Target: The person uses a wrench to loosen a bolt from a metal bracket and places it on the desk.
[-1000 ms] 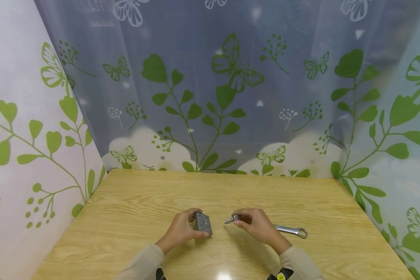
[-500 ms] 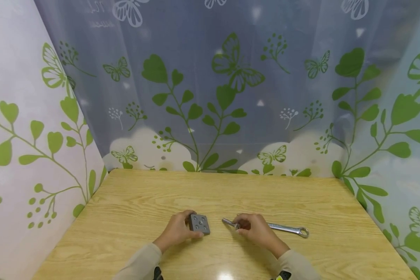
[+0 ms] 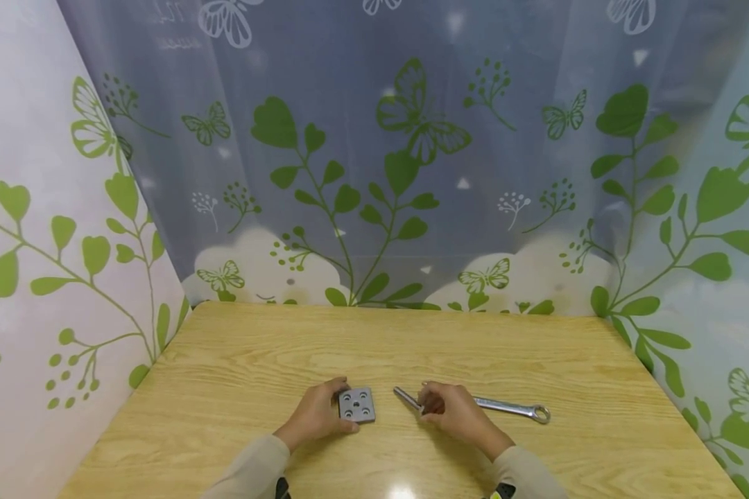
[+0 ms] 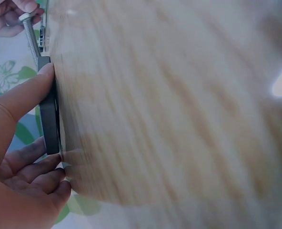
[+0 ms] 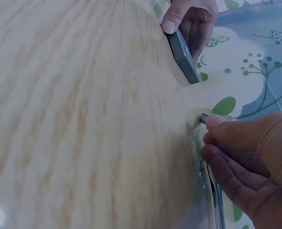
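Observation:
A square grey metal plate with several round holes is held at its left side by my left hand, thumb on the near edge and fingers at the far edge. In the left wrist view the plate appears edge-on, low over the tabletop. My right hand pinches a steel bolt at its head. The threaded shank points away from that hand, toward the far left, and a gap separates it from the plate. A combination wrench lies just beyond the right hand, its open end hidden behind the fingers.
The wood-grain table carries the wrench. A curtain printed with leaves and butterflies rises behind the far edge, and similar patterned panels stand at both sides.
The plate has turned from tilted to nearly flat, its holed face now upward, shifting slightly left. The bolt has swung so its tip points more toward the far side. The wrench stays put.

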`<state>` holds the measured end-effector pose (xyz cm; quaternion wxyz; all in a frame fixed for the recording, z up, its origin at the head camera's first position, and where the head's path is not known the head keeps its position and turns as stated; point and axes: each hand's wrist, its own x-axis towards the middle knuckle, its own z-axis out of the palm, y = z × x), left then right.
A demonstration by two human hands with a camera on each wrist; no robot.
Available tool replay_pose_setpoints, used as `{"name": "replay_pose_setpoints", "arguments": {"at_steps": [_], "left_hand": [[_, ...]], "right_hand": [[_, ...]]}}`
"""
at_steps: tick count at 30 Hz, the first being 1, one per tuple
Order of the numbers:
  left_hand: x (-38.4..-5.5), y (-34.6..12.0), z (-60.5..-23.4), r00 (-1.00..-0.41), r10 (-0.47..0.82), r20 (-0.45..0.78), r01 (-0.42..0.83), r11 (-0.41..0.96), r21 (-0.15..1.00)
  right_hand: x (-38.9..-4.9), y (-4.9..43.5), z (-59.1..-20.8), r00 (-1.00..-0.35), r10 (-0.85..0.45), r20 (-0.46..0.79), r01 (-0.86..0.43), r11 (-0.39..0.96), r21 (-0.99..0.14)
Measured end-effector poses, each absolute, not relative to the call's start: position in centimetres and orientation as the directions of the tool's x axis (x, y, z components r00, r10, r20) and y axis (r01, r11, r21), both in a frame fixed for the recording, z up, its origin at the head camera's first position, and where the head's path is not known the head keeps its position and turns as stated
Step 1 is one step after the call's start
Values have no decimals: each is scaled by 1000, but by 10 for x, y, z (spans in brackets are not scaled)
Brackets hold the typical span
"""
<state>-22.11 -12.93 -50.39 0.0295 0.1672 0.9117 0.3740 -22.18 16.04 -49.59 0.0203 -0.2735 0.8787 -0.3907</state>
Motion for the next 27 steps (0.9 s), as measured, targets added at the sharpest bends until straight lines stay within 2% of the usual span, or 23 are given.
{"name": "replay_pose_setpoints", "arguments": {"at_steps": [19,27], "left_hand": [[-219,-126,-503,-934,348,76,301,657,692],[-219,-122,-492,-930,362,57,303,671,677]], "right_hand": [[-223,161,-491,-817,-566,113,-490,578,-653],[-223,173,-463,-828,-540,154,-520,634,-572]]}}
